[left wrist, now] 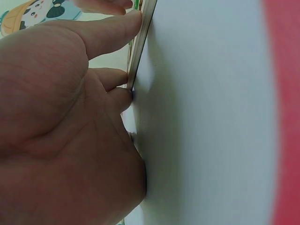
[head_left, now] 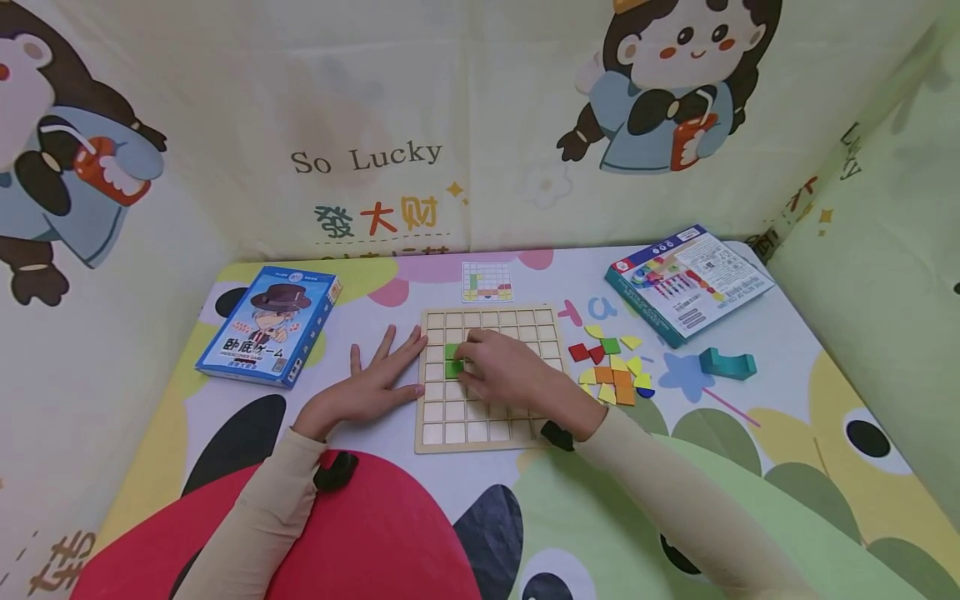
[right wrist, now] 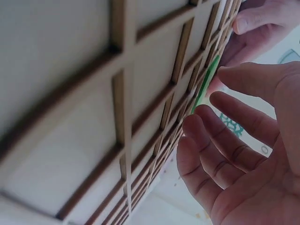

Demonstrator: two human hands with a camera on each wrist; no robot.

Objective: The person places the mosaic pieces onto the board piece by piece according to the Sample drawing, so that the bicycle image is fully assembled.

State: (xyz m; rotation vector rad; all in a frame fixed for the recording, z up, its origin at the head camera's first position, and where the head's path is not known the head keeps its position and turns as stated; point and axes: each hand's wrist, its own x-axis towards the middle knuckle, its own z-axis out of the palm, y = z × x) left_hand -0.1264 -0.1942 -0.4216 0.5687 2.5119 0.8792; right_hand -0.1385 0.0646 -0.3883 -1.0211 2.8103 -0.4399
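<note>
A wooden grid board (head_left: 433,446) lies flat on the table. Two green square pieces (head_left: 453,369) sit side by side near its left edge. My right hand (head_left: 502,371) is over the board with bent fingers, thumb and fingertips at the green pieces. In the right wrist view, the thumb and index fingertips are slightly apart beside a green piece (right wrist: 206,84); whether they touch it is hard to tell. My left hand (head_left: 367,387) has its fingers spread, and its fingertips and thumb rest against the board's left edge. Part of the grid is hidden under my right hand.
Loose red, yellow, orange, green and blue pieces (head_left: 624,387) lie right of the board. Beyond them is a teal arch-shaped block (head_left: 727,364). A pattern card (head_left: 487,282) lies behind the board. A blue box (head_left: 270,325) stands left, a teal-edged box (head_left: 690,279) back right.
</note>
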